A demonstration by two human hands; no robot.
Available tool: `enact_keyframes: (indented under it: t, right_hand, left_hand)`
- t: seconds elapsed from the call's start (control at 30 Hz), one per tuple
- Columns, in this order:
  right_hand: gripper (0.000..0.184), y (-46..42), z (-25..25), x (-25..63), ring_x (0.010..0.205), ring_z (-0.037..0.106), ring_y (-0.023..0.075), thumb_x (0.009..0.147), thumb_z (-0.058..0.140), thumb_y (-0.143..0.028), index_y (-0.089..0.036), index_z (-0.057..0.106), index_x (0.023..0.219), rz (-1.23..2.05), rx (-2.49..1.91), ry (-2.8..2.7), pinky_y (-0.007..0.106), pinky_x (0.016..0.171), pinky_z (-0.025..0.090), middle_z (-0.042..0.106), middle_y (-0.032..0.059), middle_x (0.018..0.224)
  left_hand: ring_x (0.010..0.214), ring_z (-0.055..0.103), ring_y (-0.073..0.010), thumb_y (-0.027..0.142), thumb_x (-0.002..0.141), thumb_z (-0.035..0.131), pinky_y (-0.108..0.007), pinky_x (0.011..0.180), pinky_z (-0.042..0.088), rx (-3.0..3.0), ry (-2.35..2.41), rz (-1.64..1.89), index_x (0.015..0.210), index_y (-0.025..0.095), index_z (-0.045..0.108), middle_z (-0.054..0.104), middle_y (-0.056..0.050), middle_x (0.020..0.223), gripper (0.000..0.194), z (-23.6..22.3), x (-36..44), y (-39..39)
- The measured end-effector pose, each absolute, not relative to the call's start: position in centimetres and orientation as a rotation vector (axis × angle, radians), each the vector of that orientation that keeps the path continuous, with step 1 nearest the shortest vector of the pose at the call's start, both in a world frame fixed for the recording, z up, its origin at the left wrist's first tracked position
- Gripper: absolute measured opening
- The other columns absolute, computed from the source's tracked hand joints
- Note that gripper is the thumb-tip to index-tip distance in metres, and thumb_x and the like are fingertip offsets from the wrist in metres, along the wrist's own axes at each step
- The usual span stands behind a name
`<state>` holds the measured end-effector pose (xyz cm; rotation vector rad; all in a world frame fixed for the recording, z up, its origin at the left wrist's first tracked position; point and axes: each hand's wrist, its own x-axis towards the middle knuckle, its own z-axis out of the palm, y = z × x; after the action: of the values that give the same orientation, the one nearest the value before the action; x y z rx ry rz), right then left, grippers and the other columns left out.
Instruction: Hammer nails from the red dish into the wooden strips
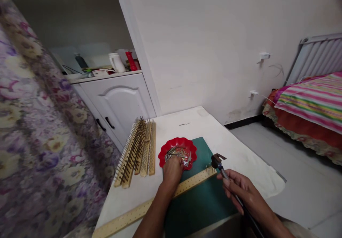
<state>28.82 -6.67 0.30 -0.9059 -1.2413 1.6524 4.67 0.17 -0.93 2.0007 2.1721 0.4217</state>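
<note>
My left hand (173, 168) reaches into a red scalloped dish (163, 146) among loose nails (184, 153). Its fingers are bent down into the pile, and whether a nail is between them is hidden. In my right hand (239, 188) is a claw hammer (223, 172), held by its dark handle with the head up. Below the dish, a long wooden strip (191, 183) with rows of small holes lies slantwise across a green mat (199, 207). Several nails stand in the strip's right end, close to the hammer head.
Several wooden strips (136, 149) full of upright nails lie at the table's left. Two thin dark pieces (184, 124) rest farther back on the white tabletop (227, 138). A floral curtain (53, 142) hangs at left, a white cabinet (120, 99) behind, a bed (310, 102) at right.
</note>
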Motion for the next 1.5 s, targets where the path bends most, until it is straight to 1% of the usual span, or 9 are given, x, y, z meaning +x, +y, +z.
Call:
enact_keyframes:
  t: [0.1,0.37,0.47,0.63,0.8,0.97,1.27,1.4,1.5]
  right_hand:
    - [0.03,-6.7,0.3,28.9,0.025,0.037,0.0002,0.082,0.056,-0.046,-0.018,0.052,0.094,1.651,-0.908,-1.248,0.013,0.029,0.015,0.055,-0.0069,0.055]
    - [0.032,-6.7,0.5,28.8,0.024,0.037,0.0001,0.081,0.057,-0.047,-0.018,0.052,0.09,1.653,-0.893,-1.246,0.013,0.028,0.016,0.055,-0.0071,0.054]
    - [0.031,-6.7,0.3,28.7,0.024,0.037,0.0001,0.08,0.058,-0.047,-0.017,0.051,0.09,1.638,-0.905,-1.227,0.012,0.028,0.017,0.055,-0.0075,0.053]
    - [0.032,-6.5,0.0,28.4,0.024,0.036,0.0002,0.077,0.062,-0.045,-0.017,0.052,0.089,1.578,-0.91,-1.233,0.012,0.026,0.018,0.054,-0.0081,0.053]
    - [0.034,-6.4,0.0,27.6,0.025,0.036,-0.0014,0.072,0.068,-0.042,-0.018,0.051,0.089,1.484,-0.926,-1.195,0.011,0.025,0.024,0.06,-0.0054,0.064]
    - [0.034,-6.2,-0.4,27.0,0.032,0.039,0.0013,0.068,0.072,-0.038,-0.019,0.054,0.09,1.413,-0.922,-1.164,0.012,0.025,0.032,0.056,-0.0065,0.067]
    - [0.028,-6.1,-0.9,27.1,0.028,0.036,0.0,0.069,0.07,-0.035,-0.02,0.055,0.087,1.448,-0.925,-1.143,0.012,0.024,0.028,0.054,-0.0086,0.062]
    - [0.029,-6.0,-0.6,27.3,0.028,0.037,-0.0006,0.068,0.071,-0.032,-0.02,0.054,0.088,1.489,-0.885,-1.104,0.011,0.025,0.028,0.056,-0.0083,0.063]
    - [0.028,-6.0,-0.5,27.6,0.028,0.036,-0.0014,0.068,0.072,-0.03,-0.02,0.054,0.087,1.504,-0.874,-1.085,0.009,0.026,0.029,0.057,-0.0085,0.063]
  left_hand:
    - [0.071,0.058,-0.018,0.02,0.072,0.055,-0.024,0.055,0.031,2.016,2.18,0.394,0.065,0.018,0.063,0.065,-0.005,0.074,0.011,-1.2,4.7,0.5]
    - [0.077,0.057,-0.0191,0.019,0.078,0.047,-0.025,0.059,0.034,2.172,2.123,0.42,0.072,0.019,0.062,0.063,-0.005,0.085,0.015,-1.1,4.6,0.3]
    - [0.076,0.056,-0.0179,0.018,0.08,0.046,-0.025,0.06,0.034,2.215,2.059,0.545,0.074,0.019,0.059,0.061,-0.005,0.086,0.014,-0.7,4.7,-0.3]
    - [0.073,0.054,-0.0159,0.021,0.084,0.041,-0.025,0.065,0.037,2.134,1.773,0.898,0.074,0.018,0.055,0.059,-0.003,0.076,0.017,0.6,5.6,-2.4]
    - [0.062,0.051,-0.0133,0.03,0.082,0.047,-0.023,0.059,0.038,1.785,1.466,1.032,0.08,0.018,0.056,0.056,0.001,0.068,0.014,0.7,7.9,-5.1]
    - [0.06,0.049,-0.0118,0.029,0.081,0.05,-0.021,0.057,0.037,1.66,1.252,1.0,0.08,0.017,0.056,0.054,0.002,0.066,0.014,0.3,10.5,-7.0]
    - [0.065,0.049,-0.0119,0.021,0.08,0.052,-0.022,0.059,0.034,1.871,1.288,1.08,0.075,0.017,0.062,0.055,0.0,0.071,0.011,1.5,11.1,-7.7]
    - [0.067,0.053,-0.012,0.021,0.075,0.059,-0.021,0.06,0.038,1.645,1.246,1.221,0.074,0.017,0.063,0.06,0.0,0.073,0.006,1.1,11.6,-7.9]
    - [0.062,0.054,-0.0114,0.023,0.07,0.065,-0.021,0.059,0.041,1.37,1.161,1.305,0.074,0.016,0.063,0.061,0.001,0.065,0.008,0.7,12.2,-7.9]
